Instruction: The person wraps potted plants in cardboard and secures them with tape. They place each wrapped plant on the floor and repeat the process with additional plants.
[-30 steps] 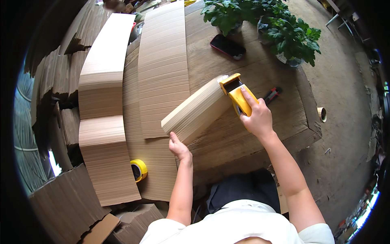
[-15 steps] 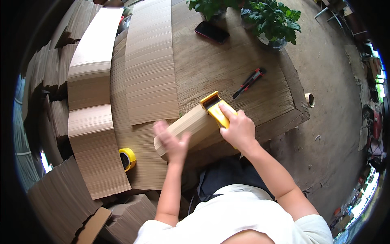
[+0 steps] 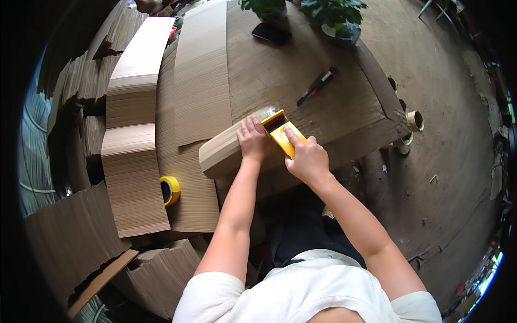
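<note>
A long folded cardboard piece (image 3: 221, 153) lies slantwise at the table's near edge, its angled end toward the left. My left hand (image 3: 252, 139) lies flat over its right end, fingers stretched across the top. In my right hand (image 3: 311, 160) is a yellow tape dispenser (image 3: 281, 134), gripped with the index finger laid along its upper side. The dispenser's head is close beside my left fingertips. A shiny strip of clear tape (image 3: 267, 112) shows just past those fingers; how it joins the cardboard is partly hidden.
Beyond the dispenser lie a black-and-red box cutter (image 3: 318, 86), a phone (image 3: 271, 33) and potted plants (image 3: 336, 19). Cardboard sheets (image 3: 202, 81) cover the table's left part, with a yellow tape roll (image 3: 170, 191) and a folded cardboard stack (image 3: 132, 177). More cardboard stacks (image 3: 75, 237) stand leftward.
My left hand has moved from the cardboard's left end to its right end and now rests there. The dispenser stays in my right hand, near that end. The view has shifted somewhat.
</note>
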{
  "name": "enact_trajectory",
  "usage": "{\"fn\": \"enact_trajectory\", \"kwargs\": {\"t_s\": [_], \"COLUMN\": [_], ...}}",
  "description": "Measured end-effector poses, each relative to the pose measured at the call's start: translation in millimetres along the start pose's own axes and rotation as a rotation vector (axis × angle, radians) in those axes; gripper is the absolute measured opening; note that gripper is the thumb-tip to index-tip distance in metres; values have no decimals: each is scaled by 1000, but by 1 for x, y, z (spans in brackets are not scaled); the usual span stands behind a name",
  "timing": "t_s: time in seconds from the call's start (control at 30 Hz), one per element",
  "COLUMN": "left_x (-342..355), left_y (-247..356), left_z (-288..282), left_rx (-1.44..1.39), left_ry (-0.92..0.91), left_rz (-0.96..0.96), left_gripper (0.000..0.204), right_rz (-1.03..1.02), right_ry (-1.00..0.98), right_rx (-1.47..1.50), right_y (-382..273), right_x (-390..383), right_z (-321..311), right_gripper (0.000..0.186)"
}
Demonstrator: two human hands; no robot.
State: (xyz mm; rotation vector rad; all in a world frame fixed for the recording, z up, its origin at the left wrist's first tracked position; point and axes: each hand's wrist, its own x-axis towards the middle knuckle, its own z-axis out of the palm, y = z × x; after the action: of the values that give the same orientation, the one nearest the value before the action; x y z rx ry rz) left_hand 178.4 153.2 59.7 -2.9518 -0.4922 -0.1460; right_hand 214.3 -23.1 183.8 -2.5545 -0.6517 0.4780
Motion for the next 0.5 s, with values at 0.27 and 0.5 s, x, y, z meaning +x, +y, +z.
{"fn": "enact_trajectory", "kwargs": {"t_s": [0.27,0.5], "left_x": [-1,14], "left_y": [10,6], "left_z": [-18,-34], "left_rx": [66,8], "left_ry": [-55,-235], "left_rz": [-17,-25], "left_gripper": [67,113], "right_rz": [-6,0], "right_ry": [40,59], "right_rx": [-21,18], "right_y": [33,57], "right_x": [-80,-135], "right_z": [10,26], "right_gripper": [79,82]}}
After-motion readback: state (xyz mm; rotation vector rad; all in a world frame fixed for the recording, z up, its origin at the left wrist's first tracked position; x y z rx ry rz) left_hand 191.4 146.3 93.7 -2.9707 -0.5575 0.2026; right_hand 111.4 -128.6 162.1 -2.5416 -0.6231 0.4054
